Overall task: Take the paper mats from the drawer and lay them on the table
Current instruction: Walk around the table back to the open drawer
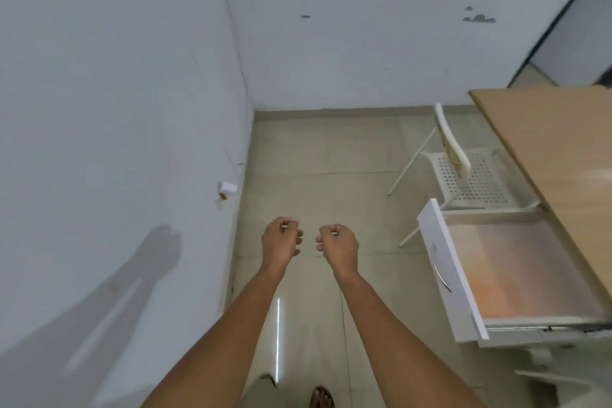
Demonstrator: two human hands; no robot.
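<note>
A white drawer (440, 262) with a curved metal handle stands pulled out from under the wooden table (556, 149) at the right. Its inside looks pale with an orange tint; I cannot tell whether paper mats lie in it. My left hand (280, 240) and my right hand (338, 242) are stretched out side by side over the floor, well left of the drawer. Both have their fingers curled in and hold nothing.
A white perforated chair (470, 179) stands beyond the drawer, beside the table. White walls meet in a corner ahead, with a small white fitting (228, 189) low on the left wall. Pale floor tiles lie below my arms, and a sandalled foot (322, 397) shows at the bottom.
</note>
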